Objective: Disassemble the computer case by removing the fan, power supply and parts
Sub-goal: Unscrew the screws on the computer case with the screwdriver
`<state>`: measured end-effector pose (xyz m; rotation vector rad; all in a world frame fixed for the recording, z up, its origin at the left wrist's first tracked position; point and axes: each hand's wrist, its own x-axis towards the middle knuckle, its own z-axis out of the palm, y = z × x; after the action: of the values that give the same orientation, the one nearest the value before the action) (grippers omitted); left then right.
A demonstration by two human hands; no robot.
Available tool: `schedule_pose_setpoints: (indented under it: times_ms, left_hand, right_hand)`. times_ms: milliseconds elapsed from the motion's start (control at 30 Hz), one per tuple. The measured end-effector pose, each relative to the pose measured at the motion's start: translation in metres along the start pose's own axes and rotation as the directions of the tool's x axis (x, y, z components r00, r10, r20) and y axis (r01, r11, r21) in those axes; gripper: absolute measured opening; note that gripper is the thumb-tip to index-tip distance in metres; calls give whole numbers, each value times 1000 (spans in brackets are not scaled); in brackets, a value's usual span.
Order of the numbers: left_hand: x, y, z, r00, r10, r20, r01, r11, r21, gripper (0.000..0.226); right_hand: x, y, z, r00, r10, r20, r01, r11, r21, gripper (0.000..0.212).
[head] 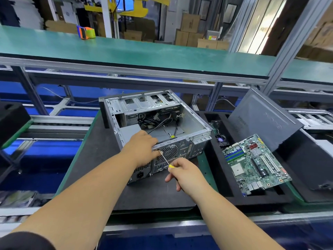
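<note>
An open grey computer case point(187, 121) lies on its side on a black foam mat point(100, 159), with loose cables inside. My left hand point(142, 147) grips the case's rear top edge beside the round fan grille point(170, 151). My right hand point(183, 171) holds a screwdriver point(165, 160) with a yellow handle, its tip set at the grille's left edge near my left thumb. The power supply point(141, 173) sits in the case's near left corner, half hidden under my left forearm.
A green motherboard point(255, 162) lies on a black foam tray point(216, 174) to the right. A grey side panel point(263, 120) leans behind it. A small fan point(220, 138) rests in the tray. A green shelf point(126, 49) runs overhead with a tape dispenser point(85, 32).
</note>
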<state>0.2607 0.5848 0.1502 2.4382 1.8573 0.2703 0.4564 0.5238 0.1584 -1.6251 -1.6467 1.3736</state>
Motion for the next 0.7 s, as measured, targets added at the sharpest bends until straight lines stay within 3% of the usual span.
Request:
schedule_pose_setpoints:
  times_ms: [700]
  left_hand:
    - [0, -1, 0, 1000, -21, -15, 20, 998, -52, 36]
  right_hand:
    - [12, 5, -3, 992, 26, 123, -49, 980, 195, 14]
